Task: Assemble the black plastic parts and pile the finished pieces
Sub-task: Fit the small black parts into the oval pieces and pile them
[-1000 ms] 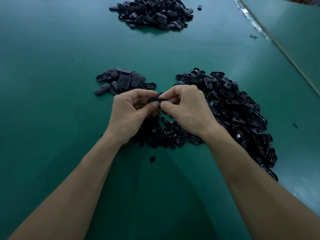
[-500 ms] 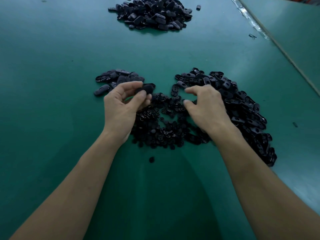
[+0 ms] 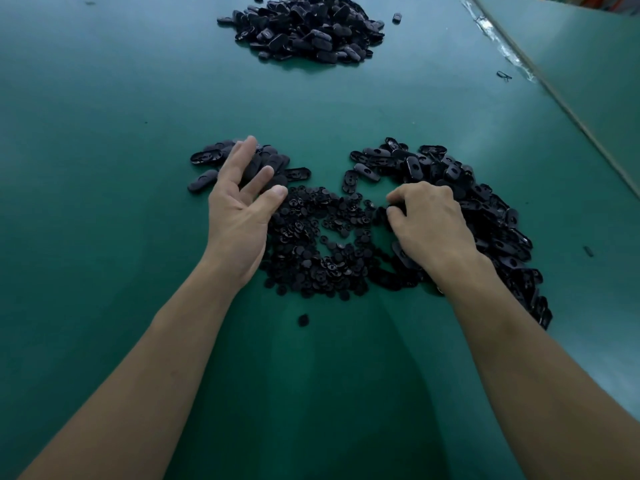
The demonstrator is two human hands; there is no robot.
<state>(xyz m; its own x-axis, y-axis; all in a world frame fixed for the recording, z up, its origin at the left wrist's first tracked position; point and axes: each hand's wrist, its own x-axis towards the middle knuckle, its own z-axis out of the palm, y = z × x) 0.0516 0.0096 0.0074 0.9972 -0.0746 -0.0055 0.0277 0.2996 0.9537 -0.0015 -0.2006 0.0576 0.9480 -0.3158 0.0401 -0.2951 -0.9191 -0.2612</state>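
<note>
My left hand hovers with fingers spread over a small pile of assembled black oval pieces at the left; nothing is in it. My right hand rests curled at the edge between the heap of small round black parts in the middle and the large heap of black oval shells on the right. Its thumb and fingertips pinch at a small black part; whether it is lifted I cannot tell.
A green table carries everything. A big pile of black pieces lies at the far end. One loose round part sits near me. A table edge runs diagonally at the right.
The hands parted. My left hand carried the assembled piece to the left pile and let it go, fingers now spread. My right hand dropped down to the loose parts.
</note>
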